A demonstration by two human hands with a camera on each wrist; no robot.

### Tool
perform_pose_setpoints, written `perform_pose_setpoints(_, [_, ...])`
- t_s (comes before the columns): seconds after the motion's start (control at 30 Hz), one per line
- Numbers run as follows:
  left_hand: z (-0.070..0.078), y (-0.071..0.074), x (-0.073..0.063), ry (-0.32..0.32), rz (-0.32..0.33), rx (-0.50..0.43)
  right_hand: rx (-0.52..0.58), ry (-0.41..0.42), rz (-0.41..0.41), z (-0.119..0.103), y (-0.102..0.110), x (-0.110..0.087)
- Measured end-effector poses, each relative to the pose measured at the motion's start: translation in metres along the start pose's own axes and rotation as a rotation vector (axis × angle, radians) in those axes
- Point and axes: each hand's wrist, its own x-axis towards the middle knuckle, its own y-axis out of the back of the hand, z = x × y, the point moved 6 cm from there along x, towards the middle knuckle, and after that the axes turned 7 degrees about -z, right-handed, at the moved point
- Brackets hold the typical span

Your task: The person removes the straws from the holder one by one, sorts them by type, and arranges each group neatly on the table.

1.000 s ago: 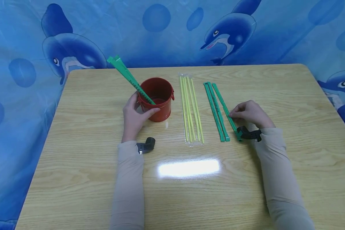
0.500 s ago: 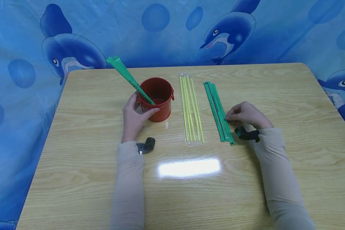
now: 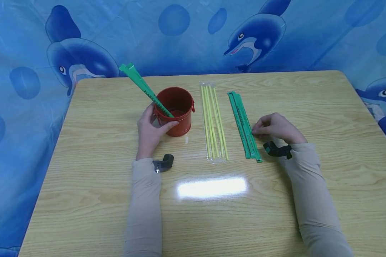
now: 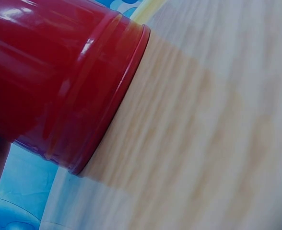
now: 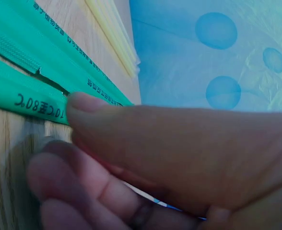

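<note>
My left hand point(image 3: 149, 132) holds a small red metal bucket point(image 3: 183, 125) by its near left side, thumb over the near rim. Green paper-wrapped straws point(image 3: 141, 84) lean out of the bucket to the upper left. Right of it, several more green-wrapped straws point(image 3: 243, 125) lie gathered on the table, partly overlapping. My right hand point(image 3: 280, 127) is at their right edge. In the right wrist view, the thumb point(image 5: 90, 103) touches the edge of the nearest green-wrapped straw point(image 5: 16, 88), with the other fingers curled beneath; the index fingertip is mostly hidden. Only the bucket's lower side point(image 4: 59, 81) shows in the left wrist view.
Between the bucket and the green straws lies a row of yellow straws point(image 3: 213, 123) in clear wrappers. The wooden table point(image 3: 193, 225) has a bright light reflection near its middle. A blue dolphin-print sheet point(image 3: 193, 43) hangs behind the table's far edge.
My right hand has moved slightly left, bringing the separate green-wrapped straw against the others. Those straws have since shifted a little closer together. My left hand and the bucket stay put.
</note>
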Motion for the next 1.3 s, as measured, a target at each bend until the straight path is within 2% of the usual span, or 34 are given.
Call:
perform_pose_setpoints(0.23, [0.0, 0.0, 0.0, -0.009, -0.001, -0.007, 0.005, 0.002, 0.1, 0.001, 0.005, 0.0])
perform_pose_setpoints(0.47, [0.0, 0.004, 0.0, -0.019, 0.007, -0.012, 0.033, 0.016, 0.121, -0.006, 0.005, 0.001])
perform_pose_setpoints(0.7, [-0.002, 0.003, 0.0, -0.008, 0.005, -0.013, 0.081, 0.079, 0.138, -0.02, 0.003, -0.003])
perform_pose_setpoints(0.97, [0.001, 0.0, 0.002, -0.008, 0.001, -0.023, 0.114, 0.175, 0.168, -0.059, -0.005, -0.008])
perform_pose_setpoints(1.3, [0.0, 0.001, 0.001, -0.014, 0.006, -0.01, 0.203, 0.347, 0.171, -0.12, -0.022, 0.004])
